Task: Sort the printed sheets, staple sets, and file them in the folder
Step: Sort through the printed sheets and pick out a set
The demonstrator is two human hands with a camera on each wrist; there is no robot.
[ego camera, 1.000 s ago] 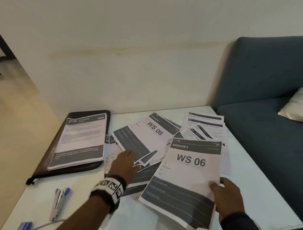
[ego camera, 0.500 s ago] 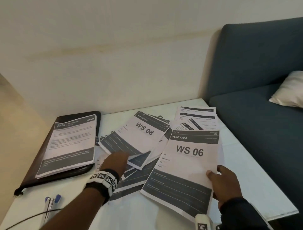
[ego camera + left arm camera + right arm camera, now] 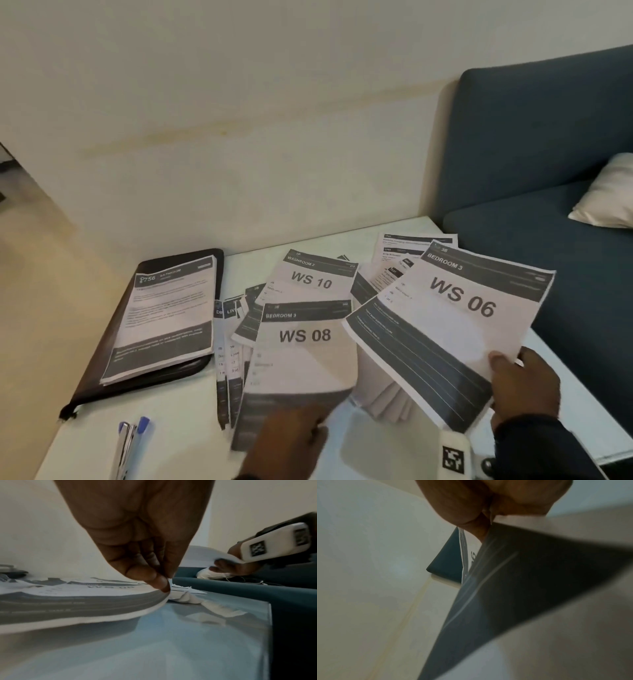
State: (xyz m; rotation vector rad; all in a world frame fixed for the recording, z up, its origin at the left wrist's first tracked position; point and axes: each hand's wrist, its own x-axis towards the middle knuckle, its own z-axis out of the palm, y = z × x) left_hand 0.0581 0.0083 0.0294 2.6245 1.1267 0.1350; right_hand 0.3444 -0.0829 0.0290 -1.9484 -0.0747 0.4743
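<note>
Lying fanned across the bench (image 3: 565, 404) are loose sheets (image 3: 311, 274), with a dark folder (image 3: 113, 346) at the left carrying its own stack (image 3: 164, 318), a stapler (image 3: 128, 445) at the near edge and a blue sofa (image 3: 534, 164) to the right. The left hand (image 3: 137, 536) pinches the near corner of the WS 08 sheet (image 3: 303, 346), curling it up off the pile. The right hand (image 3: 524, 387) grips the WS 06 set (image 3: 455, 325), thumb on top, lifted and tilted over the sheets.

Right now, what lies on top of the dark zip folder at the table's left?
A stack of white printed sheets headed 756 Bathroom lies on the dark zip folder, covering most of it. The sheets beneath the top page can't be read.
</note>
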